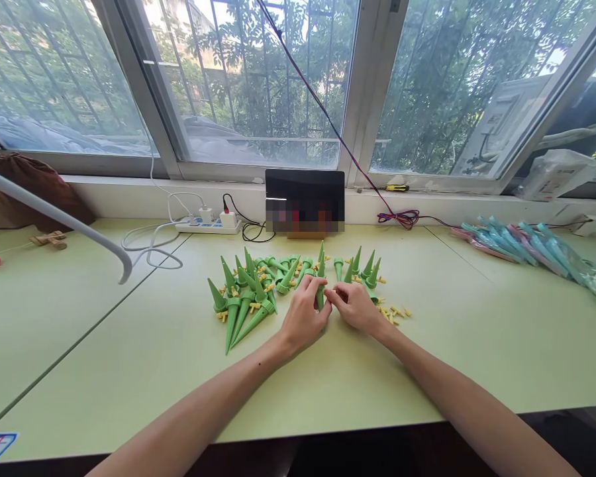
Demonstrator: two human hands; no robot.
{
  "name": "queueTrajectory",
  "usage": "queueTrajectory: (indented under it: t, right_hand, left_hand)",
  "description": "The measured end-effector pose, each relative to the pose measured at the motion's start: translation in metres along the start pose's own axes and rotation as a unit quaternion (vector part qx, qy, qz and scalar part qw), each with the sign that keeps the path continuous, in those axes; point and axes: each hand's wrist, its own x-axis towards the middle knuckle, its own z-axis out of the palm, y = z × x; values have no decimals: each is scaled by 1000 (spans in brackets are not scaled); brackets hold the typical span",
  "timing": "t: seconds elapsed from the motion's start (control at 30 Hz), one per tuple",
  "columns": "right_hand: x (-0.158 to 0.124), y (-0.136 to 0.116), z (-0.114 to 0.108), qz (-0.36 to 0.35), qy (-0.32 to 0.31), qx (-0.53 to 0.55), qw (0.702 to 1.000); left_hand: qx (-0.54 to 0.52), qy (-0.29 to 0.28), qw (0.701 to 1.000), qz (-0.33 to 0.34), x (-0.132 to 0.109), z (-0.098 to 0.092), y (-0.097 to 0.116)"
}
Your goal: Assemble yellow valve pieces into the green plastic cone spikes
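My left hand (305, 313) is closed around a green plastic watering spike (320, 299), with its ribbed cap and pointed tip hard to see behind the fingers. Pinched fingertips of my right hand (353, 306) meet the side of that spike; whatever they hold is hidden. To the left stands a cluster of similar green spikes (242, 317), several fitted with small yellow valves (255, 306). More green spikes (372, 275) stand just beyond my right hand. Loose yellow valves (395, 313) lie in a small heap to the right of it.
A dark screen (305, 195) stands against the window ledge. At its left are a power strip (208, 226) and cables; a white curved tube (64, 213) reaches in from the left. Bagged teal and pink items (521, 245) lie at the right. The table's front edge (328, 432) is near me.
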Motion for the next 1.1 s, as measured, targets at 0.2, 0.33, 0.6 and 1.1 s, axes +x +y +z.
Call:
queueTrajectory:
  t: [0.2,0.33,0.6,1.1]
  right_hand:
    - [-1,-3,-1,6,10,31,999]
    - [1,-3,-1,11,9,33,999]
    - [2,2,1,4,18,-9,1000]
    - [1,-3,-2,17,16,21,1000]
  left_hand:
    - [1,-1,1000,-12,1,-1,-2]
    - [4,-4,1000,-10,0,0,-1]
    - [11,-5,1000,2,0,0,-1]
    - [10,0,1000,-11,2,0,-1]
